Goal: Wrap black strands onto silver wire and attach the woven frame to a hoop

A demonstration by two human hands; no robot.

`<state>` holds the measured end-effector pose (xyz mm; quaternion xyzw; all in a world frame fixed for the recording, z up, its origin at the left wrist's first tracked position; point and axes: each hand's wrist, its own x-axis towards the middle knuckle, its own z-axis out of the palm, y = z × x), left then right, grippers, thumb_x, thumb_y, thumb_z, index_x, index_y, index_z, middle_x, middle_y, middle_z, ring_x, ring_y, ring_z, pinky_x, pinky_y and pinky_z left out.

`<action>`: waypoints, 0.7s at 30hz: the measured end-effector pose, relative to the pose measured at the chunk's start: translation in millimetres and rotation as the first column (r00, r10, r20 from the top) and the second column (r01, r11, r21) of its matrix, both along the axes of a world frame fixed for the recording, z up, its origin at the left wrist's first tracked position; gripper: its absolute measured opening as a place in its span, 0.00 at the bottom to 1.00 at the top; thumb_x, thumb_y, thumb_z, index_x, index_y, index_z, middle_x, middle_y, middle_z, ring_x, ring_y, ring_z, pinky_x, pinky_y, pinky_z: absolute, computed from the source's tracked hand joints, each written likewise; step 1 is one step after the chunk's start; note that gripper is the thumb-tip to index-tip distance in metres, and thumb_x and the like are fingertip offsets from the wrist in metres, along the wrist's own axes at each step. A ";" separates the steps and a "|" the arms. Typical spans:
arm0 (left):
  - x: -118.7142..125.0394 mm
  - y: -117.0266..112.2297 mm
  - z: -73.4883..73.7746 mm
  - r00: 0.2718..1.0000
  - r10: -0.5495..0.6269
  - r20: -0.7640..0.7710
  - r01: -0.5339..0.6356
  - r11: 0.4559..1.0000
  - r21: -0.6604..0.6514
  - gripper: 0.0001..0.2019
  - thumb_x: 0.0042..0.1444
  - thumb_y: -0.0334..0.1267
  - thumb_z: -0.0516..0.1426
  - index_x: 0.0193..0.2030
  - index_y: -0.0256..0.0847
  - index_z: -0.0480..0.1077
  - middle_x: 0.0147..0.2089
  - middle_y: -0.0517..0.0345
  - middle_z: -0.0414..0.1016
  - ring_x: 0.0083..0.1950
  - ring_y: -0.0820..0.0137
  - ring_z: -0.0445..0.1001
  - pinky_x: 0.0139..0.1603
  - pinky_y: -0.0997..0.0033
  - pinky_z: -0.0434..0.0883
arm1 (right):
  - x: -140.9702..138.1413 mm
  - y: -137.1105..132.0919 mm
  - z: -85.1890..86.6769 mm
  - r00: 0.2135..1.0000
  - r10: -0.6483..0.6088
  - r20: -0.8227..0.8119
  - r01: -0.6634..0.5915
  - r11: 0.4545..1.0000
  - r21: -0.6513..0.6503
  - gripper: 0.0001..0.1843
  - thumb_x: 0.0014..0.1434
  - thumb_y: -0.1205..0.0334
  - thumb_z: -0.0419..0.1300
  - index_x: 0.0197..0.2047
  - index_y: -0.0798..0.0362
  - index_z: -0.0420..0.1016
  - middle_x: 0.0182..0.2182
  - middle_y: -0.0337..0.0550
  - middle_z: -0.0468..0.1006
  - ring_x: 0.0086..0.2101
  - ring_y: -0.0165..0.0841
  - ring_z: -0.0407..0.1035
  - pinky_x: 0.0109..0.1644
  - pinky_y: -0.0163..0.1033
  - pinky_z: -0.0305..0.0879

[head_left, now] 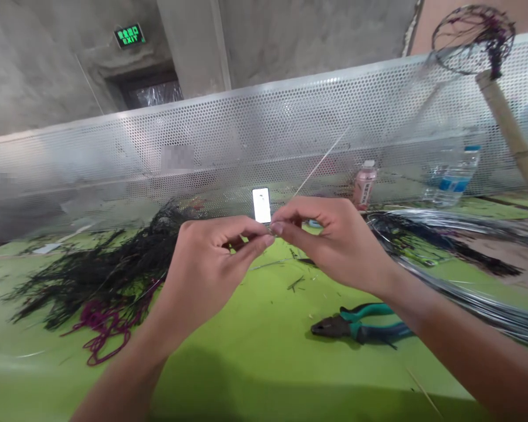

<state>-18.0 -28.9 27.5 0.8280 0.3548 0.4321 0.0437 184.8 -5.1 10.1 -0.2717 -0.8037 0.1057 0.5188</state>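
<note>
Pinching wire, angled toward 1 o'clock, in right hand, apparently left hand too. Seemingly unfinished; cannot judge extent.

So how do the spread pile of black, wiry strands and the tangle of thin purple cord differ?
Size: the black pile spreads wide; the purple cord covers a much smaller patch. Shape: the black pile fans out in bristly ends; the purple cord curls in loose loops. Both lie on the green table.
</note>
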 end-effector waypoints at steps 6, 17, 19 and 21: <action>0.8 7.5 1.7 0.991 -0.053 0.121 0.072 0.985 -0.156 0.04 0.61 0.36 0.66 0.34 0.43 0.82 0.22 0.66 0.73 0.20 0.79 0.59 0.19 0.77 0.55 | -0.1 17.9 -18.7 0.996 -0.073 0.060 0.034 0.871 0.491 0.09 0.68 0.71 0.59 0.42 0.52 0.81 0.38 0.47 0.83 0.40 0.38 0.75 0.42 0.45 0.69; -23.2 43.3 -30.1 0.998 -0.056 0.033 0.057 0.998 -0.001 0.04 0.64 0.34 0.63 0.37 0.41 0.81 0.29 0.61 0.82 0.21 0.77 0.70 0.20 0.79 0.63 | 22.2 90.7 -32.6 0.940 -0.290 0.180 0.319 0.934 -0.162 0.17 0.73 0.53 0.57 0.56 0.53 0.78 0.43 0.47 0.83 0.36 0.34 0.76 0.42 0.45 0.75; -32.6 39.9 -42.7 0.998 -0.064 0.012 0.064 0.998 0.026 0.04 0.64 0.33 0.63 0.38 0.41 0.81 0.32 0.60 0.83 0.26 0.76 0.76 0.23 0.79 0.69 | 18.9 129.1 -43.2 0.907 -0.357 0.222 0.415 0.844 -0.338 0.18 0.72 0.51 0.60 0.55 0.56 0.75 0.44 0.45 0.80 0.37 0.33 0.76 0.43 0.44 0.77; -42.1 32.1 -56.6 0.996 -0.086 -0.025 0.087 0.996 0.028 0.04 0.63 0.31 0.63 0.38 0.40 0.81 0.32 0.60 0.84 0.28 0.75 0.79 0.26 0.80 0.72 | 7.2 168.7 -55.9 0.871 -0.409 0.271 0.491 0.744 -0.453 0.17 0.71 0.52 0.61 0.54 0.56 0.75 0.48 0.47 0.79 0.43 0.36 0.76 0.47 0.47 0.77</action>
